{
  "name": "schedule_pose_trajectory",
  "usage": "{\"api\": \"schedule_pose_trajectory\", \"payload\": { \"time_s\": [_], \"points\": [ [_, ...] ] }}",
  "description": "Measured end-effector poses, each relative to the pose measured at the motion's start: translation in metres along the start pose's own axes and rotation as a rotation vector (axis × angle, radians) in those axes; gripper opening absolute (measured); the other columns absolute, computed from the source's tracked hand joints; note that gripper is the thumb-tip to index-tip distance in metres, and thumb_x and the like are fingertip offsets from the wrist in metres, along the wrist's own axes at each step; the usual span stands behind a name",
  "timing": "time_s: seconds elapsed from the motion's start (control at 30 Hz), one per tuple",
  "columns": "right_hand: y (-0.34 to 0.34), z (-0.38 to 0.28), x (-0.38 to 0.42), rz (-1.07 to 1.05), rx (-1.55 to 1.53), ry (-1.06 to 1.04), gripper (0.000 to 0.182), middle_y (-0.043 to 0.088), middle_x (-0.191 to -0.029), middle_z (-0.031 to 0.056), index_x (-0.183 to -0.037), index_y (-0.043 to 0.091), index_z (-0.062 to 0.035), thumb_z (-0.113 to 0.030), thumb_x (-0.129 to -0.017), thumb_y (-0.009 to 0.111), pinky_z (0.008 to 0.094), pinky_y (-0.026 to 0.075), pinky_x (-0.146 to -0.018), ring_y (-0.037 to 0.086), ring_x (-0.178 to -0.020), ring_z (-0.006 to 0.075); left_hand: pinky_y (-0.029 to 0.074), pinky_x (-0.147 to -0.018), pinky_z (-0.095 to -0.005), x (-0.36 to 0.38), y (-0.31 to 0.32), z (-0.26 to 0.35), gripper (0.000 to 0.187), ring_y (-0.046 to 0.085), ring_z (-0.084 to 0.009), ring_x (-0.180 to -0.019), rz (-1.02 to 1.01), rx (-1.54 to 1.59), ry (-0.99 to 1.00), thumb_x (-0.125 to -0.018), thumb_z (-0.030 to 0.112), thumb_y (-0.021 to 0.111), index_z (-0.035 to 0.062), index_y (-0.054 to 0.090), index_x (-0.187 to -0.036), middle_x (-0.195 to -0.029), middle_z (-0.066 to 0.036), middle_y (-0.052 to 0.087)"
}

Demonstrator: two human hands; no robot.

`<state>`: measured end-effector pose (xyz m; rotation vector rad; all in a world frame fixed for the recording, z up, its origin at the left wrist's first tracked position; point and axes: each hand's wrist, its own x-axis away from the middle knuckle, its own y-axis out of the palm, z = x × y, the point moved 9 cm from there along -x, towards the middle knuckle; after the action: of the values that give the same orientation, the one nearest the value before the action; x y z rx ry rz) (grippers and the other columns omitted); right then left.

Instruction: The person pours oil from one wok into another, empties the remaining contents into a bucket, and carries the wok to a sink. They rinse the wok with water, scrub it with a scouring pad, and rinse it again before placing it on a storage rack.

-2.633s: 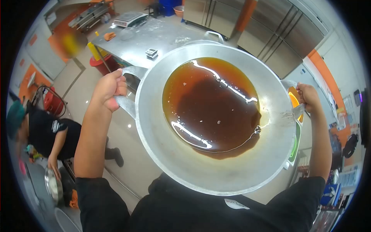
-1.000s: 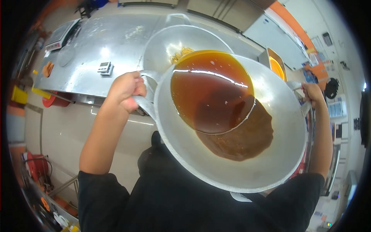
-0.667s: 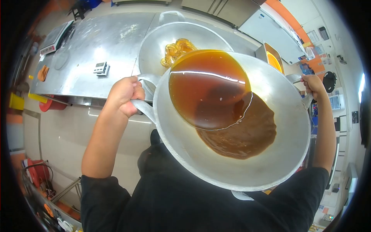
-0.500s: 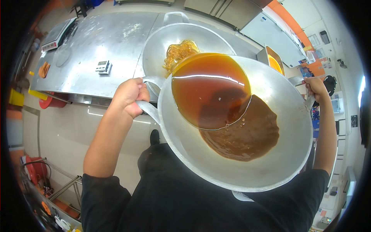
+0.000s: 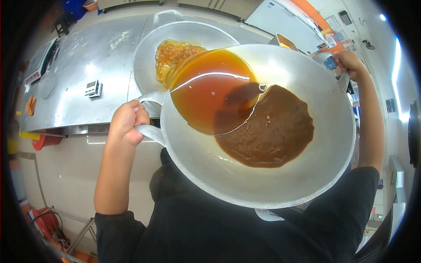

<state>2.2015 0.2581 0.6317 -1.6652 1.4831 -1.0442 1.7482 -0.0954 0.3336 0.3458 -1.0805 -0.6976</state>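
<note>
A large metal wok is tilted away from me and to the left. My left hand is wrapped round its left loop handle, and my right hand grips the handle on the far right. Clear amber liquid has pooled toward the lowered rim and runs over it. Thick brown sediment lies on the wok's bottom, partly bared. Beyond and partly hidden by this rim, a second metal wok rests on the table, with rippling amber liquid inside.
On the steel table are a small digital timer, a scale and an orange-brown cloth. A metal tray stands past the held wok's far rim. A red tub is below the table's left end.
The right side of the held wok is raised more. The amber liquid has drawn back from the sediment, baring more of it, and the pool in the second wok is larger. My view has shifted right.
</note>
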Motion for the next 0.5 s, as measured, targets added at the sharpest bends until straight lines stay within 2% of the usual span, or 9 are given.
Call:
{"api": "schedule_pose_trajectory", "payload": {
  "time_s": [0.13, 0.33, 0.5],
  "points": [
    [-0.004, -0.012, 0.004, -0.006, -0.068, 0.087, 0.019, 0.046, -0.059, -0.0025, -0.064, 0.049, -0.0098, -0.015, -0.080, 0.058, 0.0223, 0.025, -0.041, 0.033, -0.044, 0.0053, 0.020, -0.036, -0.0217, -0.009, -0.007, -0.009, 0.019, 0.024, -0.0075, -0.044, -0.013, -0.024, -0.028, -0.093, 0.008, 0.038, 0.0062, 0.034, -0.075, -0.063, 0.000, 0.032],
    [-0.016, -0.038, 0.006, 0.021, -0.031, 0.035, 0.017, 0.045, -0.061, -0.0027, -0.068, 0.050, -0.0092, -0.015, -0.082, 0.056, 0.0203, 0.027, -0.045, 0.034, -0.049, 0.0048, 0.021, -0.037, -0.0217, -0.022, -0.013, -0.027, 0.019, 0.025, -0.0072, -0.043, -0.048, 0.038, -0.080, -0.093, 0.010, 0.040, 0.0065, 0.036, -0.075, -0.062, 0.001, 0.033],
    [-0.016, -0.067, 0.015, 0.037, 0.040, 0.003, 0.009, 0.047, -0.064, -0.0033, -0.078, 0.051, -0.0096, -0.016, -0.084, 0.055, 0.0201, 0.028, -0.044, 0.033, -0.049, 0.0039, 0.021, -0.037, -0.0223, -0.028, -0.019, -0.033, 0.019, 0.025, -0.0075, -0.044, -0.056, 0.093, -0.124, -0.093, 0.011, 0.041, 0.0068, 0.036, -0.076, -0.062, 0.001, 0.033]
  ]
}}
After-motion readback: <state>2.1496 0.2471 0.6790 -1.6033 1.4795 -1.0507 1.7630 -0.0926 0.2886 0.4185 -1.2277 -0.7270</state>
